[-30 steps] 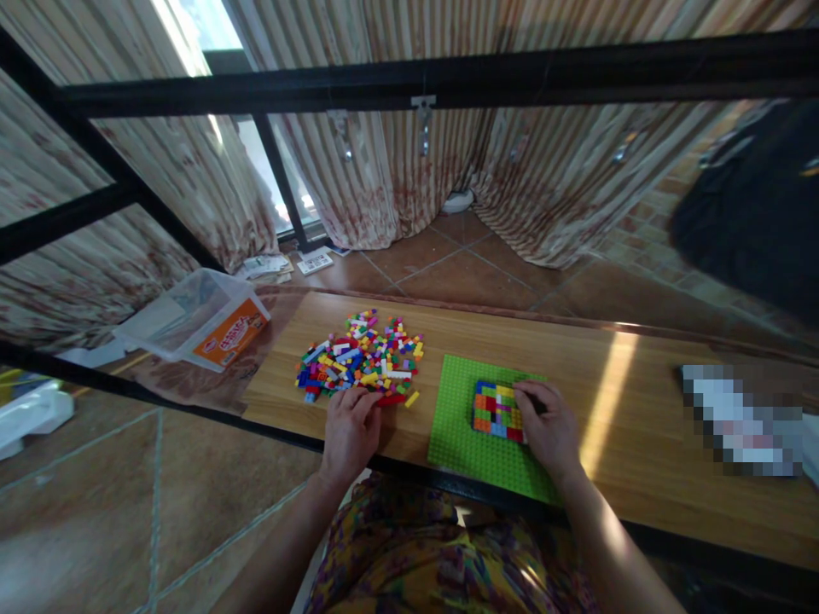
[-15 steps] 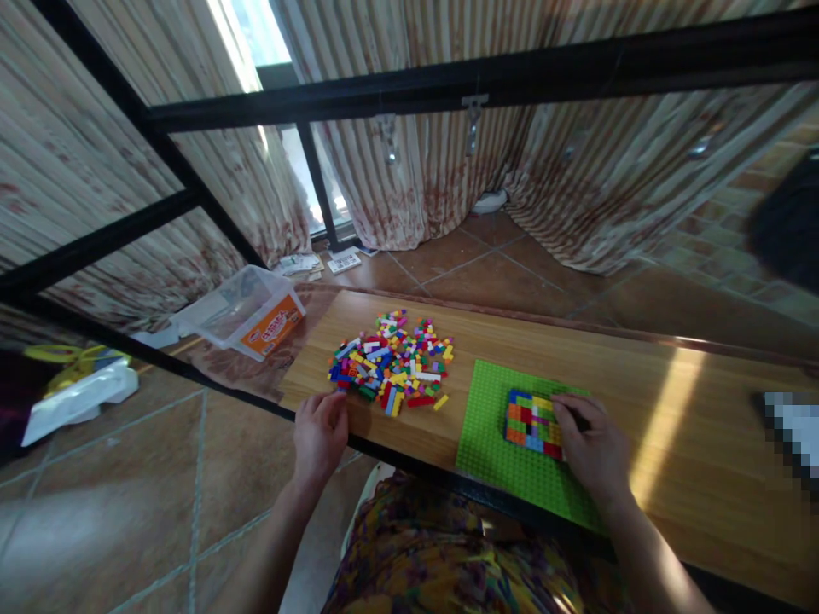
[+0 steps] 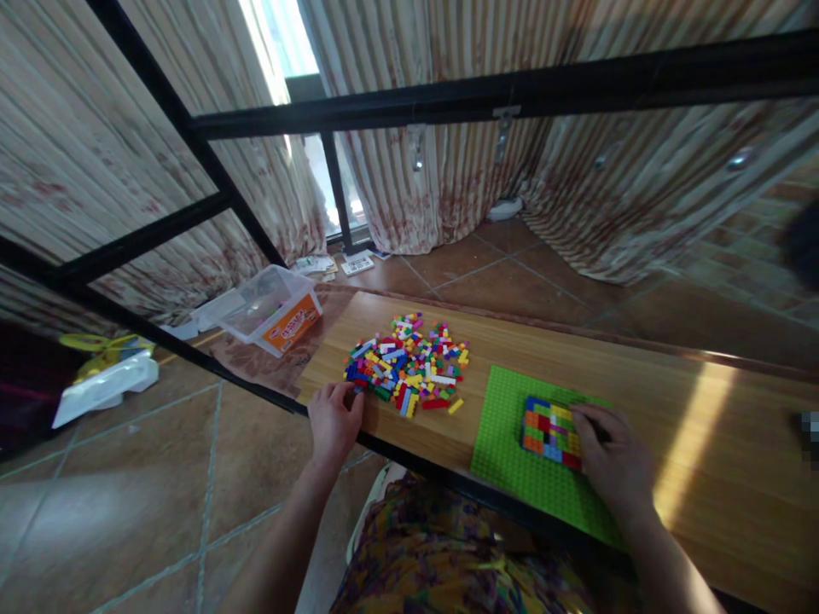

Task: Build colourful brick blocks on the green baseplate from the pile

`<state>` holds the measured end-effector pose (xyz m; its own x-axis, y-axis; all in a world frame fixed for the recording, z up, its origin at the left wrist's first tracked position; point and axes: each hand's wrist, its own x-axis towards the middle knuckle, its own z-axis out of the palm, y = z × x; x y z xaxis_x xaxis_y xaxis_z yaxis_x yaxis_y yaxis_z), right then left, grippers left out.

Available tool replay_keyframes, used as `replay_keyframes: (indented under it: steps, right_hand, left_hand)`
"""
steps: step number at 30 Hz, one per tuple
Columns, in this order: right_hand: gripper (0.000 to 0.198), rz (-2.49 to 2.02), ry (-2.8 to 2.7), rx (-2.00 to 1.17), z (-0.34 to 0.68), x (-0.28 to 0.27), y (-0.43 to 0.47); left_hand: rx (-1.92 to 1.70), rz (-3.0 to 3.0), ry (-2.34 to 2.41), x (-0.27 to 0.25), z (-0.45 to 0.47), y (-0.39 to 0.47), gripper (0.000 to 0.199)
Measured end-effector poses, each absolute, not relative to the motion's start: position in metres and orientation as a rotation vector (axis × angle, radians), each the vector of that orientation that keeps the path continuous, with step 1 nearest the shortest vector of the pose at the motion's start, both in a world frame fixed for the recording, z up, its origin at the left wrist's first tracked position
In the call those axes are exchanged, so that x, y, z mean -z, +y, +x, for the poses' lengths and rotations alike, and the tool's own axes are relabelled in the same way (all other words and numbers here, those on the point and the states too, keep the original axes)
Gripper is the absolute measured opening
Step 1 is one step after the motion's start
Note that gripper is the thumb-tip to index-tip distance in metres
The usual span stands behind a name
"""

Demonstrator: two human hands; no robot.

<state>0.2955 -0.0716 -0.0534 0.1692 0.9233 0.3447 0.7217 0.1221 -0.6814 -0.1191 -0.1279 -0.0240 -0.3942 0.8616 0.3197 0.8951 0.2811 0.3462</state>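
My left hand (image 3: pixel 333 422) rests at the near left edge of a pile of colourful toy building bricks (image 3: pixel 409 362). Its fingers are curled together beside some dark blue bricks; whatever is between them is too small to make out. On a green studded baseplate (image 3: pixel 499 426) sits a flat, roughly square build of many-coloured bricks (image 3: pixel 547 431), with a small dark gap near its middle. My right hand (image 3: pixel 614 460) is closed at the right side of this build, thumb and fingers on its edge, hiding that end.
The wooden tabletop (image 3: pixel 640 367) has a dark front edge. Beyond its left end stands a clear plastic box (image 3: pixel 262 307) with an orange label. A dark metal frame (image 3: pixel 448 107) crosses behind the table, before striped curtains (image 3: pixel 461 170). A yellow brick (image 3: pixel 455 407) lies near the pile's right side.
The whole view has shifted, so everything sits slightly further right. My left fingers have moved a little further in at the pile's edge. The right hand stays at the build.
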Motion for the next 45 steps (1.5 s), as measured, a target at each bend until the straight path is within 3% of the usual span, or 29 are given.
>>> replay_keyframes:
  steps: [8,14,18,26,38,45]
  right_hand:
    - [0.030,-1.599,-1.571,-0.319,0.287,0.045,-0.072]
    - [0.028,-1.573,-1.555,-0.343,0.281,0.039,-0.071]
    - [0.025,-1.580,-1.540,-0.339,0.277,0.036,-0.072]
    - [0.023,-1.547,-1.526,-0.343,0.275,0.034,-0.070]
    - [0.022,-1.529,-1.521,-0.324,0.275,0.037,-0.069]
    - [0.020,-1.525,-1.524,-0.346,0.277,0.040,-0.068]
  left_hand:
    - [1.072,-1.821,-2.399,0.015,-0.102,-0.129,0.018]
    - [1.298,-2.343,-2.076,-0.004,-0.040,-0.112,0.018]
    - [1.239,-2.740,-1.856,-0.009,0.020,-0.093,0.014]
    - [1.101,-2.955,-1.718,0.011,0.081,-0.048,0.021]
    - [1.207,-2.909,-2.014,0.013,0.097,-0.033,0.019]
    - [0.886,-3.092,-2.150,-0.004,0.094,-0.016,0.020]
